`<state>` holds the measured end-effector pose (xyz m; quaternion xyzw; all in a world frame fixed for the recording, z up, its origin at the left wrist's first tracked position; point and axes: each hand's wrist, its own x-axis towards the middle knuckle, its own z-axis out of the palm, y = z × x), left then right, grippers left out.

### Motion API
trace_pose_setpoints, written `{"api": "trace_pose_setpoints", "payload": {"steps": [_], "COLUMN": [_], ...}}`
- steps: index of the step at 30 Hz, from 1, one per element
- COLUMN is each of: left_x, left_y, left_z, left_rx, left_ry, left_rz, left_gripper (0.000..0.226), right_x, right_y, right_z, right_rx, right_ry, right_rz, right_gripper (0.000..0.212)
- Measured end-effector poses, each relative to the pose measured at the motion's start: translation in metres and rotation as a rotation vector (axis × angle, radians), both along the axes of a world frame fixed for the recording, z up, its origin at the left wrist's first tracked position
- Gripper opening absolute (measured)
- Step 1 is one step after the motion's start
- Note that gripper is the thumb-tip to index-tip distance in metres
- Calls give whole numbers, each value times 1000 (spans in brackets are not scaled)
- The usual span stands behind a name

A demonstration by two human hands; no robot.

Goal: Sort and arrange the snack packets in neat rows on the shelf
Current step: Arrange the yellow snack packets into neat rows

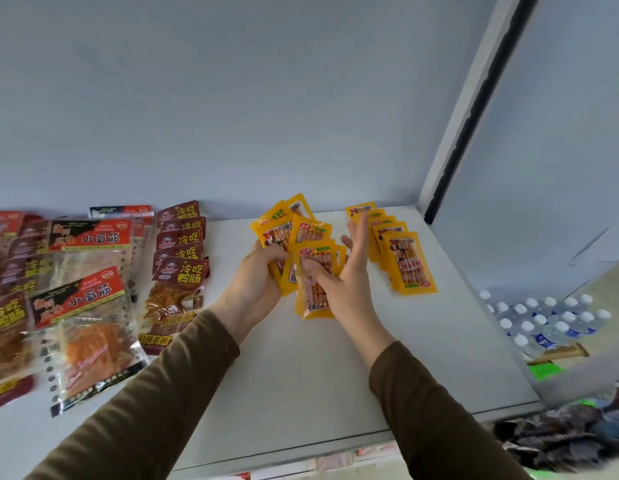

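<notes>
My left hand (258, 275) grips a fanned bunch of yellow snack packets (284, 226) above the white shelf (301, 368). My right hand (342, 275) holds one yellow packet (315, 299) from that bunch by its middle, thumb on its front, fingers spread upward. To the right, a neat overlapping row of yellow packets (405, 261) lies on the shelf, running from the back wall toward me. Left of my hands lies a row of dark red packets (181, 244).
Larger clear packets with red and black labels (89, 306) and more dark red packets cover the shelf's left part. The shelf's right wall (509, 202) stands close to the yellow row. Water bottles (550, 320) stand on the floor at lower right.
</notes>
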<state>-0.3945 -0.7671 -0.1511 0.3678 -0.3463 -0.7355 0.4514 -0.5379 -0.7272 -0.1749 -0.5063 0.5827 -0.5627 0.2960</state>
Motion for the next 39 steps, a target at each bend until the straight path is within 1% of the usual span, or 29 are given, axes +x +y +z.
{"api": "trace_pose_setpoints", "payload": {"steps": [1,2,5,8,11,13,15,18,21,23,25,26,30,32,33,35,36,37,39], "left_x": [-1,-2,-6,-5,2,13,27,52,71,77,78,79,76,68,61,39,25,9,-26], "left_y": [1,2,6,6,-3,-10,-18,-38,-52,-52,-50,-50,-48,-47,-48,-51,-54,-56,-58], "left_z": [2,5,8,7,1,0,3,7,13,17,20,20,21,24,25,25,25,22,16], "left_rx": [18,27,17,-11,-36,-47,-30,-12,-20,-23,-67,-88,-95,-165,-209,-292,-329,-356,-384], "left_ry": [2,6,-20,-77,-170,-239,-294,-406,-494,-524,-590,-622,-688,-728,-748,-780,-800,-820,-856], "left_rz": [-4,-14,-12,70,171,226,264,293,259,223,175,165,174,192,198,186,164,126,33], "left_gripper": [42,39,44,34,27,27,28,26,48,56,47,46,72,72,70,65,64,62,63], "right_x": [0,-1,-2,5,19,32,50,83,110,119,122,122,105,79,60,14,-10,-34,-75], "right_y": [0,0,-5,-6,-4,-8,-16,-32,-40,-39,-36,-34,-25,-15,-9,1,3,5,4], "right_z": [0,1,-1,-1,0,2,7,12,8,7,7,7,15,25,30,35,35,34,29], "right_rx": [47,96,210,229,262,266,269,284,309,347,350,346,303,196,118,-31,-71,-70,42], "right_ry": [-52,-98,-149,-187,-182,-197,-183,-99,49,204,316,350,418,386,386,430,448,445,413], "right_rz": [3,13,69,128,178,195,195,169,152,167,186,194,224,173,102,-103,-212,-309,-442], "right_gripper": [114,112,91,80,71,71,81,93,101,98,92,90,87,79,71,53,45,40,38]}}
